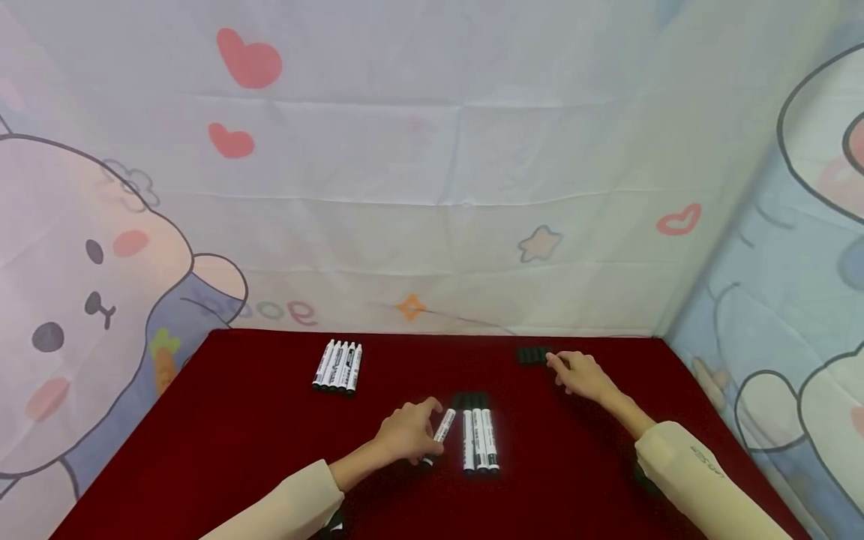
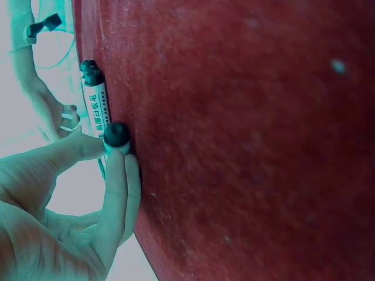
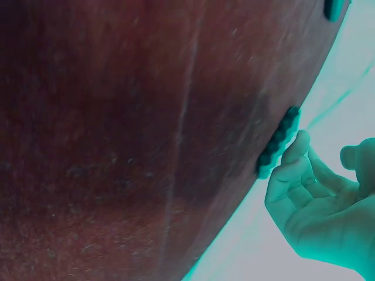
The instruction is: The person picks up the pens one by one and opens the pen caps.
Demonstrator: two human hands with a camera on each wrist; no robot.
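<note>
My left hand pinches a white whiteboard marker with black ends between thumb and fingers, tilted and low over the table. In the left wrist view, the black end of this marker shows between the fingertips. Just right of it, white whiteboard markers lie side by side, their black far ends together. At the back right, my right hand has its fingertips at the right end of a row of short black pieces, like marker caps. The right wrist view shows bent fingers beside that black row.
Several white markers lie in a row at the back left of the dark red table, their narrow white tips pointing away. Behind the table hangs a printed cloth. A dark object shows partly under the left sleeve.
</note>
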